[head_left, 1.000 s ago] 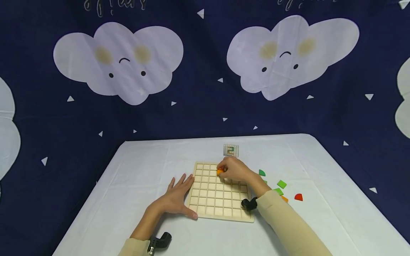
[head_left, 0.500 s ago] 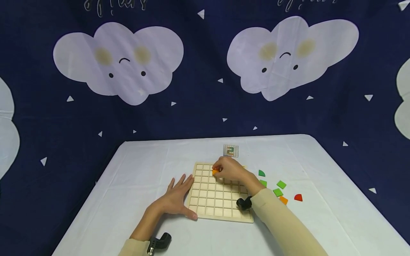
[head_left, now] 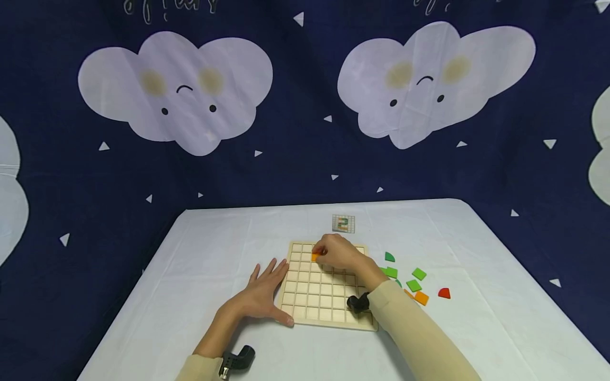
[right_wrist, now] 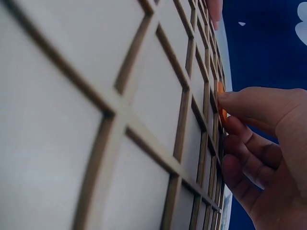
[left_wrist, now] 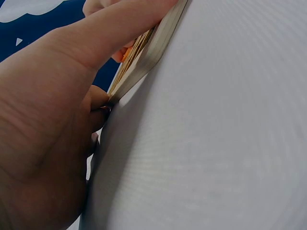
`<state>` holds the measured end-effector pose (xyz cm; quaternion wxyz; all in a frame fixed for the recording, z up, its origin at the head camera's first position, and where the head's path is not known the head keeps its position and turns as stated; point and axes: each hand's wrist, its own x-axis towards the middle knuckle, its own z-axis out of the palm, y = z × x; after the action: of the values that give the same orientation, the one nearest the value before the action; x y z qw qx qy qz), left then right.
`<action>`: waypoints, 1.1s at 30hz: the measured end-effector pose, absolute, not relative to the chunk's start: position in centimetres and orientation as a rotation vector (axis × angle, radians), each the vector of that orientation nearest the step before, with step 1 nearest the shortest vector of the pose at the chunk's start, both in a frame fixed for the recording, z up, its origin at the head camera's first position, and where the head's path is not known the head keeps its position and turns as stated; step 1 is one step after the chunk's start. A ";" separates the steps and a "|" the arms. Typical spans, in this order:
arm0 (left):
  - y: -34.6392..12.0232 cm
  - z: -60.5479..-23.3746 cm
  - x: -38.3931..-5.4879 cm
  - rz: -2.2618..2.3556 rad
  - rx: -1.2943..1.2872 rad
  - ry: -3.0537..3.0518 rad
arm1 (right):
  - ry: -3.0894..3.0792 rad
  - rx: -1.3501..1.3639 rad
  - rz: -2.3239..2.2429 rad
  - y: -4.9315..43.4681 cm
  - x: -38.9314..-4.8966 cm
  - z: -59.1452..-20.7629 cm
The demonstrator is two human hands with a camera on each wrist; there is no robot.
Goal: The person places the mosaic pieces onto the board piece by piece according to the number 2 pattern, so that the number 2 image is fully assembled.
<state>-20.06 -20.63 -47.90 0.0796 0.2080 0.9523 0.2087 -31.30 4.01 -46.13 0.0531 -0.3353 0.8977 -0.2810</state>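
Observation:
A pale wooden grid board [head_left: 324, 296] lies flat on the white table. Along its left edge, my left hand [head_left: 261, 296] rests with fingers spread and straight, thumb at the near corner; the left wrist view has this hand [left_wrist: 53, 105] against the board's side [left_wrist: 156, 52]. Over the board's far rows, my right hand [head_left: 340, 253] pinches an orange tile [head_left: 315, 257] between thumb and fingers. In the right wrist view the orange tile [right_wrist: 222, 108] is at the grid's surface under the thumb; whether it sits fully inside a cell, I cannot tell.
Behind the board lies a small pattern card [head_left: 343, 224]. Loose tiles are scattered to the right: several green squares [head_left: 419, 274], a dark green quarter-round [head_left: 389, 257], a red quarter-round [head_left: 444, 293] and orange pieces [head_left: 421, 298]. My right forearm partly covers some.
My right hand has shifted left over the far rows with the orange tile, uncovering more loose tiles beside the forearm. My left hand stays in place.

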 end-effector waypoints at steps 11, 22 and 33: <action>-20.4 -48.2 -20.2 0.590 0.613 2.849 | 2.720 -1.063 -0.875 4.6 -31.3 -46.3; -20.6 -48.2 -20.2 0.602 0.606 2.855 | 2.742 -1.081 -0.856 4.7 -31.3 -46.3; -20.6 -47.9 -20.1 0.626 0.605 2.856 | 2.719 -1.066 -0.874 5.5 -31.4 -46.5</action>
<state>-20.05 -20.56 -47.88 0.0780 0.2019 0.9537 0.2090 -31.38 5.49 -46.47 0.0465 -0.3494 0.8909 -0.2864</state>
